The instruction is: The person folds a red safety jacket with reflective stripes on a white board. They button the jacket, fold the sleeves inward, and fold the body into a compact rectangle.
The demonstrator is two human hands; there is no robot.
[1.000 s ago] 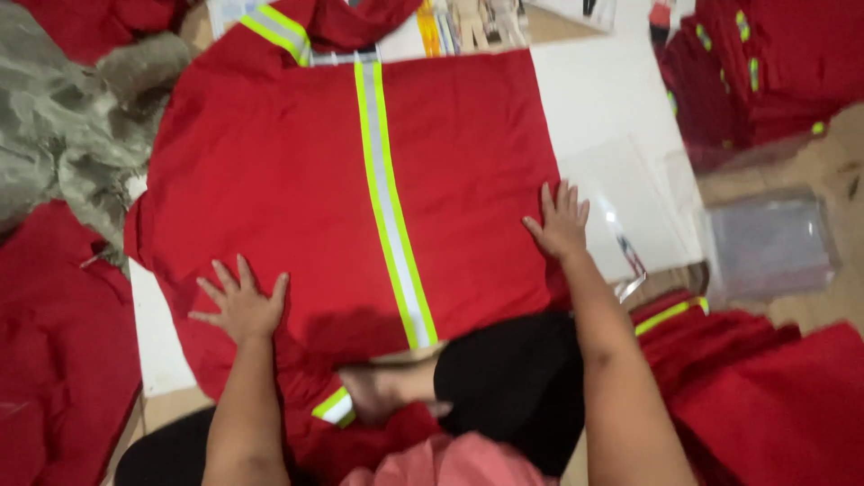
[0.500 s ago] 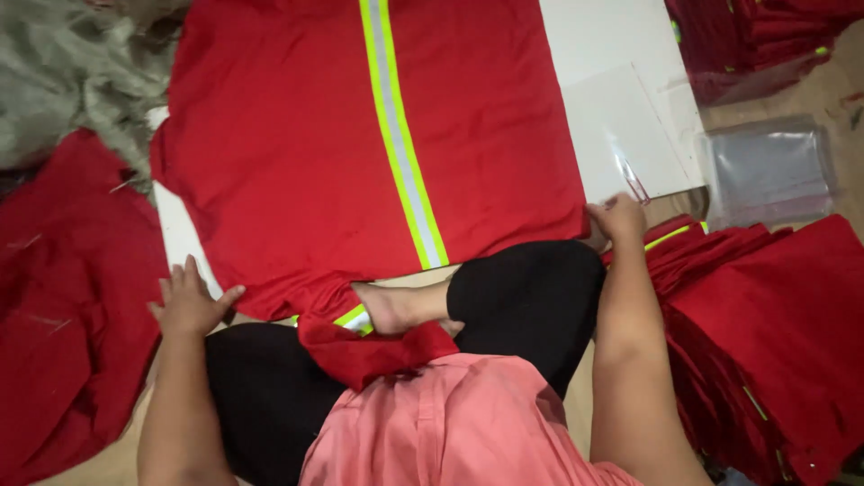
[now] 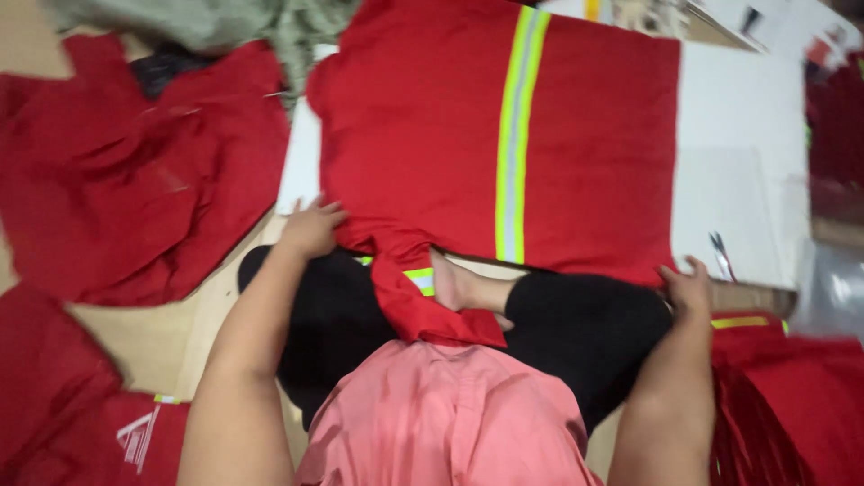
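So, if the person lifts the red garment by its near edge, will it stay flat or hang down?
The red garment would likely sag: its lower end already droops in folds over the lap. It probably slides easily on the smooth white board. Both hands, left hand and right hand, grip its corners.

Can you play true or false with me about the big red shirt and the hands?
1. The red garment has a yellow and silver stripe. True.
2. The left hand is at the garment's lower left corner. True.
3. The right hand is holding scissors. False: it rests at the garment's lower right corner; the small scissors lie apart on the white board.
4. The garment is blue. False: it is red.
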